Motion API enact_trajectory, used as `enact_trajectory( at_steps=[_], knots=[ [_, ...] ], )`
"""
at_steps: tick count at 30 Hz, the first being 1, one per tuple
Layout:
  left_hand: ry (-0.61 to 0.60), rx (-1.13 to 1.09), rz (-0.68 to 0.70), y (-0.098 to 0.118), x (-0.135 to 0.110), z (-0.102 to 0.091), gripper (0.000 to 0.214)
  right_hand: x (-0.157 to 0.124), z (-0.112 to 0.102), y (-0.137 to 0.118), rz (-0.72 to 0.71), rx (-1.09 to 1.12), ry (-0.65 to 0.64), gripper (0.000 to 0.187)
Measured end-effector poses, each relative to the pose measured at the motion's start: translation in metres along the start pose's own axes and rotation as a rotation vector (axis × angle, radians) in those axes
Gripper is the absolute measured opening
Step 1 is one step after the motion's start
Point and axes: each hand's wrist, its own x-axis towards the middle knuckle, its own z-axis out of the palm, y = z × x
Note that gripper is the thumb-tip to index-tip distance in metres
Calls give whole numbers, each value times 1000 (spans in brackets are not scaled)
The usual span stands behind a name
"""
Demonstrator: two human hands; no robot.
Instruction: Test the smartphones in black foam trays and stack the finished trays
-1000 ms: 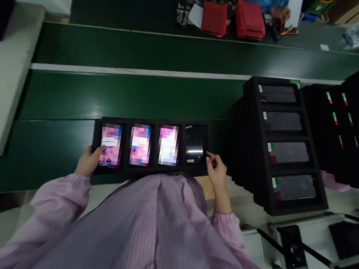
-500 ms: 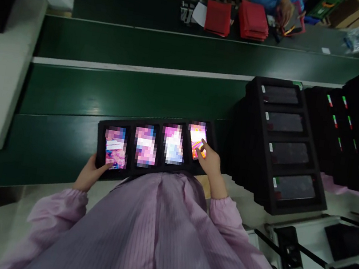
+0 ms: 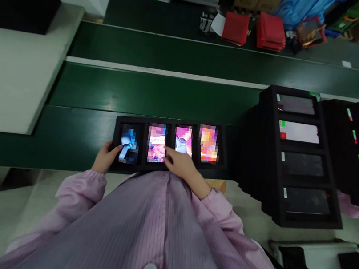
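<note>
A black foam tray lies along the near edge of the green bench, its slots holding several phones with lit screens. My left hand grips the tray's left end, thumb over the leftmost phone, which shows a dark screen with a blue shape. My right hand holds nothing; its index finger and thumb are apart at the right edge of the second phone. It covers the lower part of the third phone. The rightmost phone lies uncovered with an orange and pink screen.
To the right stands a stack of black trays holding phones, one slot showing white. Another black stack is beyond it. Red pouches lie on the far bench, near another person's hand. A white board is at left.
My right hand has moved left from the rightmost phone to the second one. The leftmost screen has turned from pink to dark with blue. The view has shifted slightly.
</note>
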Motion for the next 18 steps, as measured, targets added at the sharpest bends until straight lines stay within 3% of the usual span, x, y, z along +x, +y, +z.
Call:
enact_trajectory(
  at_steps=[3, 7, 13, 18],
  knots=[
    [-39, -36, -37, -11, -11, -6, 49, 15, 7, -13, -102, -16, -100, 35],
    [-91, -95, -65, -23, -16, -13, 56, 26, 7, -9, -16, -18, 26, 41],
    [-209, -132, -115, -40, -12, -19, 74, 9, 21, 5, -229, 25, -27, 27],
    [-281, -91, -81, -41, -10, -24, 79, 1, 30, 10, -296, 79, -57, 28]
  ],
)
